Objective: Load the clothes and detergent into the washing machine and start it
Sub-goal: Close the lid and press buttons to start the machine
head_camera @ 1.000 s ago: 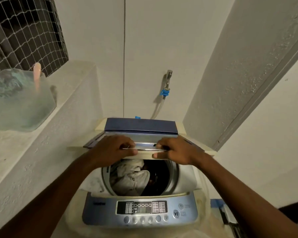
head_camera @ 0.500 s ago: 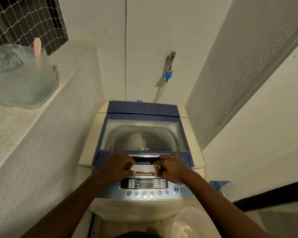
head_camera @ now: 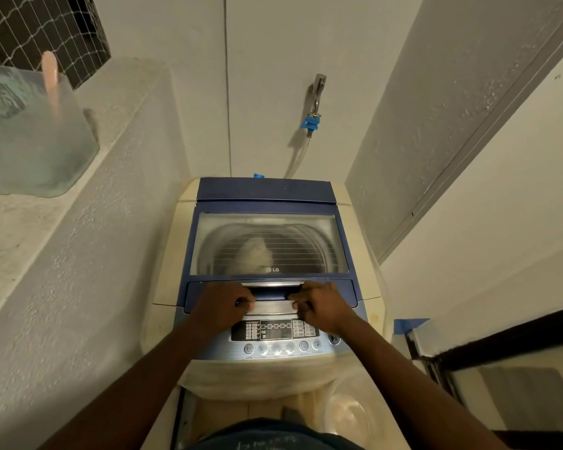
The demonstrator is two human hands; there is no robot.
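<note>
**Lid Down, Buttons Next**

Closest to the person, one round clear plastic tub [head_camera: 348, 414] sits low on the floor beside the machine. There is one white and blue top-loading washing machine [head_camera: 270, 319]. Its silver-blue control panel [head_camera: 273, 339] has one row of small round buttons, about six, plus one start button at the right end.

Just past the panel are two hands. The left hand [head_camera: 220, 308] and the right hand [head_camera: 322, 306] both have their fingers curled over the shiny silver lid handle [head_camera: 270, 306]. The handle is hard, smooth metal and may feel slippery, so holding it at both ends is wise.

The blue-framed see-through lid [head_camera: 268, 243] lies flat and looks shut. It is stiff and likely a bit heavy. Under it, one soft pale bundle of clothes [head_camera: 255, 254] rests in the drum. Cloth is floppy and light.

Farther off, one metal tap with a blue fitting [head_camera: 314, 105] is on the wall. One clear container of blue-green stuff [head_camera: 30, 138] stands on the grey stone ledge [head_camera: 20, 228] at left.
</note>
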